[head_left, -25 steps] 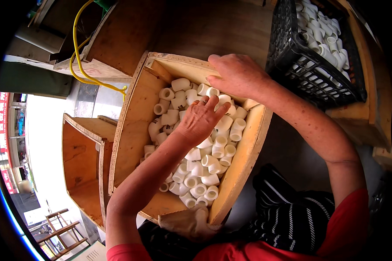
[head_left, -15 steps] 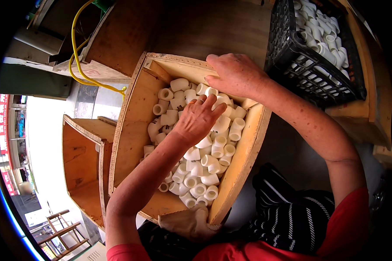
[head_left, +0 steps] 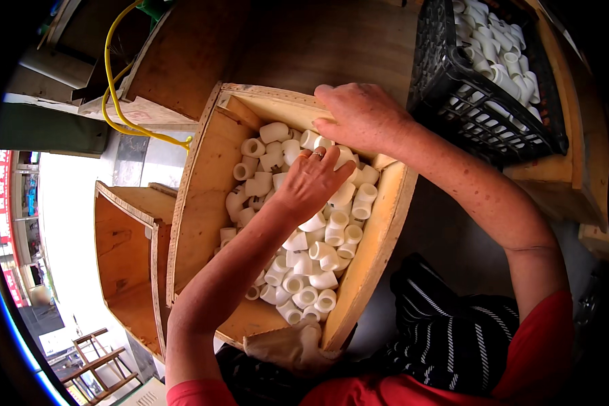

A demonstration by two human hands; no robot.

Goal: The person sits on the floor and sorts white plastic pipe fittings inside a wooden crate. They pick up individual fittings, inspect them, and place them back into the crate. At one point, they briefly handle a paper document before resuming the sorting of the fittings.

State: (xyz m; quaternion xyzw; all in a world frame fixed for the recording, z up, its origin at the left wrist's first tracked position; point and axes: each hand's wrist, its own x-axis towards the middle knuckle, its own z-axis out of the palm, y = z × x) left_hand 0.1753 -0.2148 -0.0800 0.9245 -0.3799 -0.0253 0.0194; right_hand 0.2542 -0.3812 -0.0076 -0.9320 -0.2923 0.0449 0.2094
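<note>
A shallow wooden tray lies in front of me, filled with several short white plastic pipe fittings. My left hand rests palm down on the pile near the tray's far end, fingers spread over the fittings, a ring on one finger. My right hand lies on the tray's far right corner, fingers curled down over fittings there. Whether either hand grips a fitting is hidden under the palms.
A black plastic crate holding more white fittings stands at the upper right on a wooden board. Another wooden box sits to the left, below the tray. A yellow hose loops at the upper left. Striped fabric covers my lap.
My left hand has slid a little farther up the pile toward my right hand. The right hand has stayed at the tray's far corner.
</note>
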